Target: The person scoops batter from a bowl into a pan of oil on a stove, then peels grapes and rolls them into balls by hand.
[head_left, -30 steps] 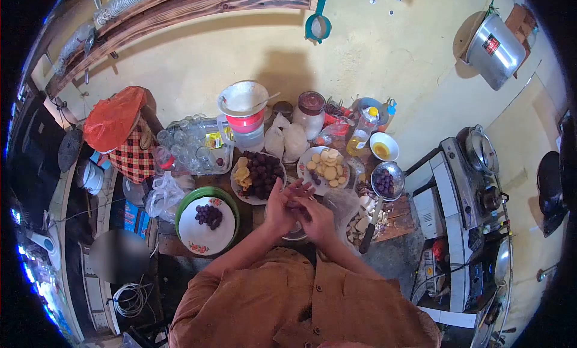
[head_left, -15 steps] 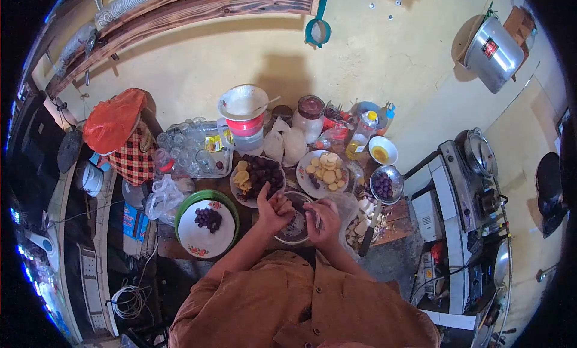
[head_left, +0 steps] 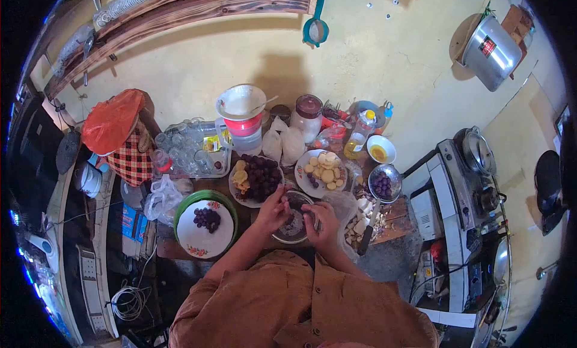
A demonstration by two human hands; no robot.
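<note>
My left hand (head_left: 273,212) is closed above the left rim of a round bowl (head_left: 287,242), fingers drawn together. My right hand (head_left: 323,223) is curled over the bowl's right side, thumb and fingertips pinched. Whatever either hand holds is too small to make out. The bowl has dark and whitish contents, partly hidden by my hands. Just behind my left hand, a plate (head_left: 240,199) carries dark purple balls (head_left: 263,176) and yellowish pieces (head_left: 240,178). Beyond the bowl, another plate (head_left: 302,183) has pale round pieces (head_left: 327,170) and a few purple ones.
At left, a white plate (head_left: 191,235) with purple balls rests on a green one. A knife (head_left: 368,232) lies right among chopped scraps, near a metal bowl of purple balls (head_left: 382,185). Jars, an oil bottle (head_left: 356,143) and a glassware tray stand behind. A stove (head_left: 457,167) is far right.
My left hand's raised finger has come down, and its fingers are now drawn together nearer the bowl. My right hand has shifted only slightly. The dishes look unchanged.
</note>
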